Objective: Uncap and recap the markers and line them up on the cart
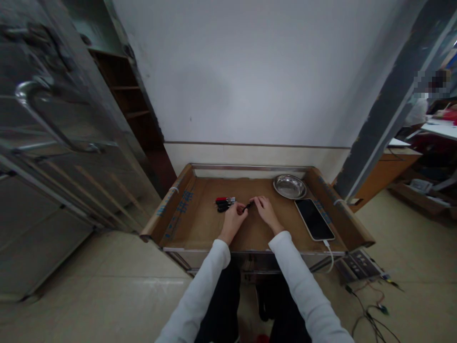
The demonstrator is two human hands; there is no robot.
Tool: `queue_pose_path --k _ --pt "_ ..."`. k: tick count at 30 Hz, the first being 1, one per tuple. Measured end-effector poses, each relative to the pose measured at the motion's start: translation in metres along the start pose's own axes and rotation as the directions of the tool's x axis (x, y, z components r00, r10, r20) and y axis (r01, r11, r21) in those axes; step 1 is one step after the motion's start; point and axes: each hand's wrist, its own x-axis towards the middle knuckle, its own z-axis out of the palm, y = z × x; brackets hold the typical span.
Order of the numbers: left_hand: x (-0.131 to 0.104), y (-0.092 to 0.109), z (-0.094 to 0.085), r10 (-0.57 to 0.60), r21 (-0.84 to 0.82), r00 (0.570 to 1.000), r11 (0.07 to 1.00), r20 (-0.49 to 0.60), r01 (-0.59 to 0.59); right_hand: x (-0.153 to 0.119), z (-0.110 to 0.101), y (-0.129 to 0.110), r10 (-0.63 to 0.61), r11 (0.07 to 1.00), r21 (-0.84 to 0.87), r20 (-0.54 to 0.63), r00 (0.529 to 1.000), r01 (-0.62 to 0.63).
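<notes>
Over the cardboard-lined cart top (200, 231), my left hand (233, 220) pinches a small, slim black piece (245, 208) between thumb and fingers. The fingertips of my right hand (264, 212) close on the far end of the same piece, a short way to the right. Its exact kind is too small to make out. Just left of my left hand lies a little group of red and black pieces with silvery metal ends (224, 204), partly covered by the fingers.
A round metal dish (289, 186) stands at the back right. In front of it lies a phone (314, 219) with a white cable (330, 250) hanging over the front edge. Cardboard side walls (341, 214) border the cart. A metal door (71, 119) is at left; wires (371, 314) lie on the floor.
</notes>
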Motion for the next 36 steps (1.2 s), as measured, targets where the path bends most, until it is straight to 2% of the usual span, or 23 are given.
queue_pose_path --k 3,5,8,13,19,24,32,36 --pt "0.008 0.003 0.006 -0.043 -0.115 0.998 0.993 -0.053 0.037 0.000 0.001 0.003 0.056 0.993 0.106 -0.063 0.996 -0.049" --pt "0.013 0.006 0.008 -0.023 -0.143 0.992 0.990 -0.123 0.006 0.000 0.003 0.007 0.063 0.989 0.141 -0.081 0.995 -0.052" --pt "0.023 0.012 0.008 0.021 -0.155 0.981 0.987 -0.193 -0.052 -0.001 0.004 0.011 0.027 0.995 0.101 -0.073 0.997 -0.019" --pt "0.038 0.027 -0.001 0.136 -0.111 0.973 0.981 -0.186 -0.159 -0.003 0.006 0.014 -0.057 0.998 -0.023 -0.044 0.997 0.056" --pt "0.045 0.040 -0.015 0.210 -0.058 0.966 0.974 -0.148 -0.221 -0.002 0.005 0.016 -0.067 0.995 -0.068 0.002 0.998 0.067" --pt "0.044 0.036 -0.020 0.147 -0.085 0.977 0.983 -0.154 -0.161 0.002 0.004 0.016 -0.048 0.992 -0.119 -0.002 0.999 0.048" --pt "0.045 0.011 -0.027 -0.049 -0.258 0.974 0.966 -0.220 -0.010 0.001 0.002 0.010 -0.044 0.994 -0.104 -0.005 0.999 0.043" --pt "0.047 0.002 -0.026 -0.065 -0.263 0.971 0.965 -0.229 0.003 0.000 0.002 0.009 -0.039 0.996 -0.085 -0.005 0.999 0.039"
